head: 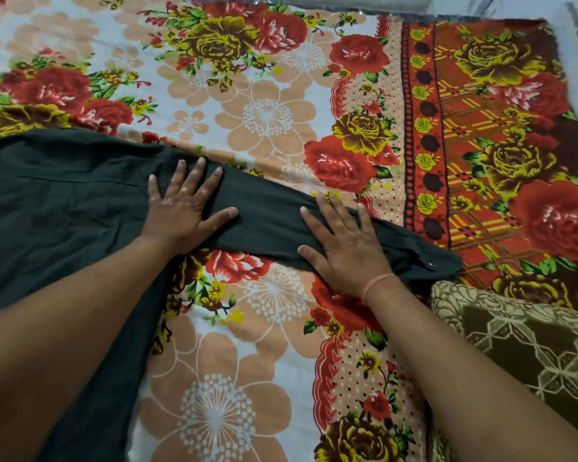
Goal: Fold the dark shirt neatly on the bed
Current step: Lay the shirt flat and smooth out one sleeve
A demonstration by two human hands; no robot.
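Floral bedsheet [267, 115] lies bare far and near of our hands; a brown patterned cushion [528, 345] crowds the near right. The dark shirt [64, 201] spreads left, its sleeve [267, 218] running right under our left hand [181, 208] and right hand [344, 245], fingers [331, 203] flat, spread, gripping nothing.

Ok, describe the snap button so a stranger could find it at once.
Start at the floral bedsheet, then follow the dark shirt along its sleeve past the right hand to the cuff. The snap button sits near the cuff's end, close to the brown cushion. It is the only small shiny metal dot on the dark cloth.
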